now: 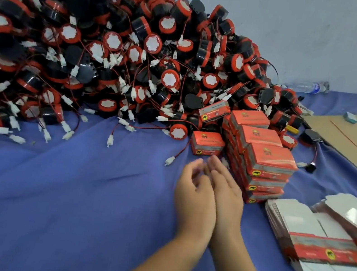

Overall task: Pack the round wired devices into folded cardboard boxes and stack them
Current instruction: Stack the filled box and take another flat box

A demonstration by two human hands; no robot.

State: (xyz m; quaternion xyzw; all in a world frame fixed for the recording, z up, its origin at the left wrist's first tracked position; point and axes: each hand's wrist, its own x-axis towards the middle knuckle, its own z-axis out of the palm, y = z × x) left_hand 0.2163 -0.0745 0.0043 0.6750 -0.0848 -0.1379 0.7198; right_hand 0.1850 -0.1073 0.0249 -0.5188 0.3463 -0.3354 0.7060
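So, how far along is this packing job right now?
Done: a stack of closed red cardboard boxes stands on the blue cloth, with one loose red box next to it. In hand: nothing; the left hand and right hand hover empty, side by side. Left: a huge heap of round black-and-red wired devices and a pile of flat unfolded box blanks. Most remains.

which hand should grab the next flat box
Right, probably. The right hand is empty and lies on the side of the flat boxes; the left hand sits farther from them.

Single head view, wide-angle, looking forward-down, near blue cloth [59,210].
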